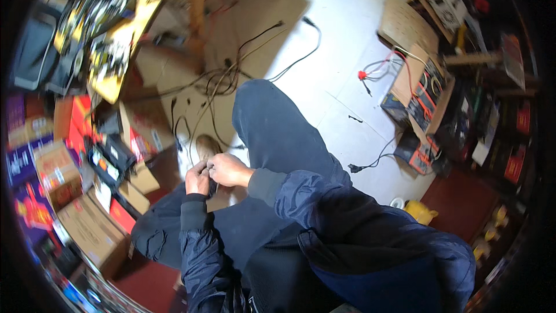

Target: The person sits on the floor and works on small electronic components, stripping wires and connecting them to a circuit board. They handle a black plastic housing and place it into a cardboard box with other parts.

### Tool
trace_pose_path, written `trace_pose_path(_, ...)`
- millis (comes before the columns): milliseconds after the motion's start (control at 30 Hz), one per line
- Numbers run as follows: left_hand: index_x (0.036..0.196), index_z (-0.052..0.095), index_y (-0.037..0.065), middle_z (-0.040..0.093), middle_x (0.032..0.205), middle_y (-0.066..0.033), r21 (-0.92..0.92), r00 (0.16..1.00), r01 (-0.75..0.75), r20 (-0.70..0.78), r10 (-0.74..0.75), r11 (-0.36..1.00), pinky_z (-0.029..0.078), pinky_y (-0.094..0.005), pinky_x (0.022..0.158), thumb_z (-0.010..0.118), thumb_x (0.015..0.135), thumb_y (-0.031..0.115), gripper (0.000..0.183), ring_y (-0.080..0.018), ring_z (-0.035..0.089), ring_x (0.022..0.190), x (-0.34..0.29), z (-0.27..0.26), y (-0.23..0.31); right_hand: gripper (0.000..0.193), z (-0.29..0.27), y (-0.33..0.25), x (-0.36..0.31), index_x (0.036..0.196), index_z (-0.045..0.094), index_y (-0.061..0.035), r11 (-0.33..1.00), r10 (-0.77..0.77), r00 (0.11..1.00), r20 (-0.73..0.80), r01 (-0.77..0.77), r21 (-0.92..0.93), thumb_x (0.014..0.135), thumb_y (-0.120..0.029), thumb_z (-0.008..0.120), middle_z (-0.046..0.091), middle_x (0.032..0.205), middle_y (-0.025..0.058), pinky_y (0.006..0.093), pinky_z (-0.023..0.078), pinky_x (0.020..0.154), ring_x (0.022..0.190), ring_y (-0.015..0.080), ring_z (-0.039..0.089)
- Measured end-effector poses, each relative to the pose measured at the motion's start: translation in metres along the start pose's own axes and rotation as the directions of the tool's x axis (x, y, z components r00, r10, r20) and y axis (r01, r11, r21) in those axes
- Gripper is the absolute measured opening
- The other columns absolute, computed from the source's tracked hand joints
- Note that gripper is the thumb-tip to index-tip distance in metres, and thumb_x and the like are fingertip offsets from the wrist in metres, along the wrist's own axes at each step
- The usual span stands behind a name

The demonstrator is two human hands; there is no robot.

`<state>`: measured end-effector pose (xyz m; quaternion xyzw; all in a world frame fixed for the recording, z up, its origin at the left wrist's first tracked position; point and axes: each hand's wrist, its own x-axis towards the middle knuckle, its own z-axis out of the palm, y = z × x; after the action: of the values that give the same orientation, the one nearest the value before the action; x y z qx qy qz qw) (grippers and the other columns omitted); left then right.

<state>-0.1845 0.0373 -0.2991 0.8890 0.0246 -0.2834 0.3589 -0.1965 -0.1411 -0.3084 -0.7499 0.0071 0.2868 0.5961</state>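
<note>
My left hand (197,179) and my right hand (230,170) meet in front of my lap, above the brown shoe (207,146). The fingers of both are closed and touch at the tips. Whatever they pinch is too small or hidden to make out. Thin dark and pale cables (211,101) run across the floor just beyond the hands, and one passes close to the fingers. I cannot tell whether it reaches them. Dark trousers (284,124) cover my legs on both sides of the hands.
At upper left a yellow-topped table (152,8) carries heaped tools and cords. Cardboard boxes (92,226) are piled at left. On the right, an open carton (425,90) holds orange-and-dark items, with a black plug (357,168) and a red connector (363,75) on the pale floor.
</note>
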Motion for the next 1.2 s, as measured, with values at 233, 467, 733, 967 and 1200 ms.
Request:
trace_pose_path(233,0.118,0.073,0.001,0.072,0.111,-0.0206,-0.117,0.930,0.086,-0.347,-0.122,0.989,0.052,-0.0379,0.097,0.055,0.092,0.007,0.032,-0.0344,0.069,0.107,-0.115,0.031,-0.035,0.028,0.075,0.006,-0.037,0.102,0.077,-0.0033,0.979,-0.152,0.955,0.253,0.182,-0.097,0.084,-0.015,0.059,0.074,0.104,0.0243,0.0507,0.053,0.090,0.100,0.0435,0.069)
trace_pose_path(467,0.133,0.064,-0.001,0.069,0.124,-0.0124,-0.099,0.719,-0.278,-0.681,0.139,0.955,0.053,-0.0314,0.092,0.059,0.097,0.005,0.037,-0.0195,0.065,0.106,-0.185,-0.064,0.010,0.037,0.074,0.019,-0.056,0.118,0.071,0.0024,0.906,-0.029,0.888,0.458,0.217,-0.364,0.089,-0.019,0.065,0.075,0.103,0.0234,0.0449,0.054,0.090,0.097,0.0380,0.072)
trace_pose_path(733,0.127,0.065,0.000,0.069,0.118,-0.0131,-0.704,0.433,-0.613,-0.679,-0.594,0.358,0.058,-0.0353,0.084,0.054,0.102,0.007,0.027,-0.0234,0.068,0.106,-0.185,-0.172,-0.085,0.036,0.060,0.031,-0.025,0.115,0.074,0.0003,0.896,0.175,0.923,0.342,-0.005,-0.444,0.087,-0.023,0.069,0.073,0.108,0.0259,0.0425,0.054,0.093,0.102,0.0410,0.070)
trace_pose_path(967,0.117,0.063,0.004,0.069,0.104,-0.0112,-0.643,0.484,-0.746,-0.702,-0.523,0.173,0.058,-0.0375,0.069,0.056,0.100,0.008,0.019,-0.0240,0.070,0.085,-0.147,-0.190,-0.116,0.036,0.082,-0.007,0.002,0.119,0.070,0.0061,0.959,0.089,0.930,0.356,0.016,-0.282,0.091,-0.016,0.066,0.076,0.096,0.0191,0.0366,0.056,0.082,0.088,0.0262,0.072)
trace_pose_path(1200,0.122,0.062,0.007,0.070,0.108,-0.0094,-0.607,0.489,-0.789,-0.715,-0.499,0.097,0.059,-0.0385,0.074,0.053,0.101,0.018,0.025,-0.0228,0.070,0.089,-0.204,-0.199,-0.079,0.034,0.075,-0.037,-0.019,0.120,0.068,0.0095,0.993,-0.119,0.949,0.291,0.120,0.014,0.095,-0.014,0.064,0.074,0.094,0.0144,0.0325,0.057,0.076,0.081,0.0201,0.070)
